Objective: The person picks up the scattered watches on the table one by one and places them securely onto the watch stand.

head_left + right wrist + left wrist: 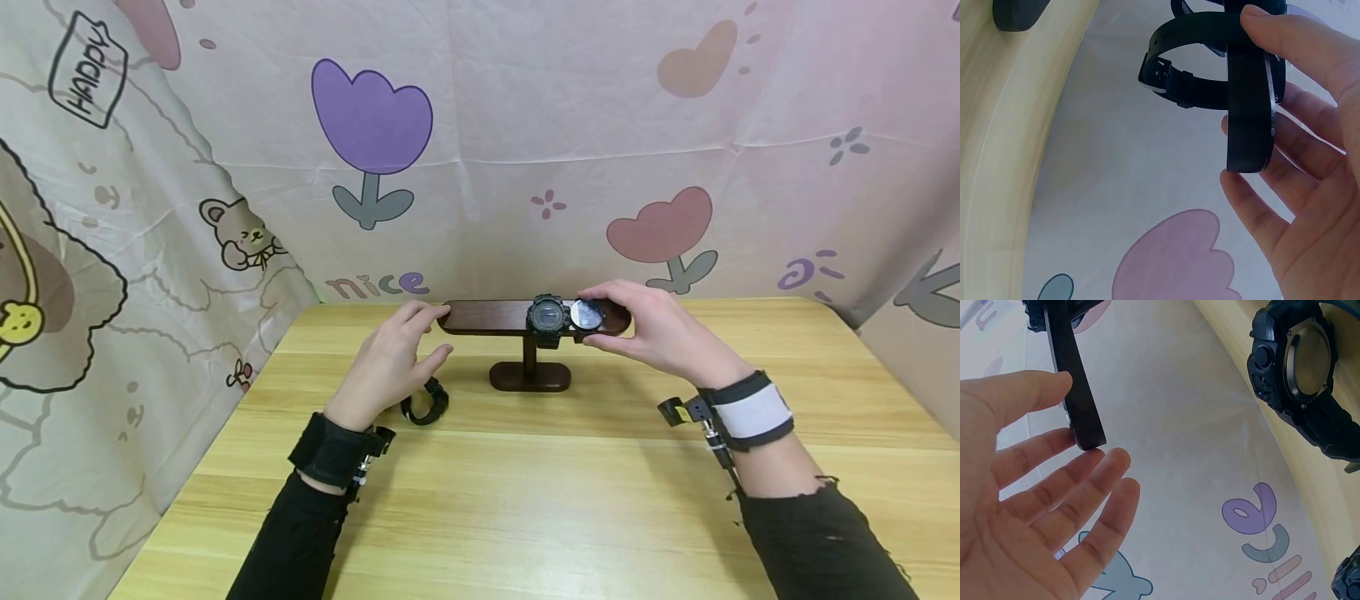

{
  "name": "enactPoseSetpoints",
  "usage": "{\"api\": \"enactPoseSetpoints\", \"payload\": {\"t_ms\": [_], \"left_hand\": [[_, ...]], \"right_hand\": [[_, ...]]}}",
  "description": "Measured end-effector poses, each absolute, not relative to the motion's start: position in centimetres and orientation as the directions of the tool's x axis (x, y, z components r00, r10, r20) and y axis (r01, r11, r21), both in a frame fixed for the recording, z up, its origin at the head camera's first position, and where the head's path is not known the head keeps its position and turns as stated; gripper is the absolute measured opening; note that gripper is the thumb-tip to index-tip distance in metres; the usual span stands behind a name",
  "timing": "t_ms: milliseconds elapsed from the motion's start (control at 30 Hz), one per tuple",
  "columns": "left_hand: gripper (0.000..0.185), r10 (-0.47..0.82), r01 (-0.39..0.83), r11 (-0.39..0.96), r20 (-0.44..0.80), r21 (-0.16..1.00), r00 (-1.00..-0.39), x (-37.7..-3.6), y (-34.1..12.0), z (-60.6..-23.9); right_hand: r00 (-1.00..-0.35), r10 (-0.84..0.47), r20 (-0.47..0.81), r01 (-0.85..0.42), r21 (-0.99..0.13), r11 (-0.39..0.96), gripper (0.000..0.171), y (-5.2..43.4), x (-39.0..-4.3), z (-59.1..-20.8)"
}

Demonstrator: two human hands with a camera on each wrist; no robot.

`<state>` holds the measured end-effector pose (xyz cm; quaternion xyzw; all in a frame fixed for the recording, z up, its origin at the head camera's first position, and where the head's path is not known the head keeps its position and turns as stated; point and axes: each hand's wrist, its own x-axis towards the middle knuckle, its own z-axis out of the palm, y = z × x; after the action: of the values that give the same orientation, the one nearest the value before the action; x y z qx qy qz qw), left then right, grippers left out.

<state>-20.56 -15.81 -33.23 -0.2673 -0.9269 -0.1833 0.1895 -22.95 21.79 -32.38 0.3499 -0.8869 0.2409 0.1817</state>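
My right hand (pixel 652 329) pinches the round-faced watch (pixel 587 314) at the watch stand (pixel 529 321) bar's right end; left hand (pixel 390 362), fingers spread, steadies its left end. I'd seat the strap squarely beside the black watch (pixel 547 317).

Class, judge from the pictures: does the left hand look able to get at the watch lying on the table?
Probably yes: the watch lies right beside the left hand, whose fingers are open at the stand end, with nothing between them.
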Motion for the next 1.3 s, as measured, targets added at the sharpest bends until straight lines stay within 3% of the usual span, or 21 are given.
{"api": "enactPoseSetpoints", "payload": {"t_ms": [800, 1300], "left_hand": [[0.054, 0.419, 0.553, 0.800, 0.442, 0.234, -0.793, -20.3, -15.7, -33.1], [0.052, 0.464, 0.605, 0.755, 0.447, 0.253, -0.765, -18.9, -14.7, -32.0]], "right_hand": [[-0.736, -0.530, 0.420, -0.663, -0.291, 0.689, 0.071, 24.0, -21.6, -31.7], [-0.850, -0.488, 0.199, -0.527, -0.284, 0.801, 0.082, 28.1, -18.7, -31.8]]}}
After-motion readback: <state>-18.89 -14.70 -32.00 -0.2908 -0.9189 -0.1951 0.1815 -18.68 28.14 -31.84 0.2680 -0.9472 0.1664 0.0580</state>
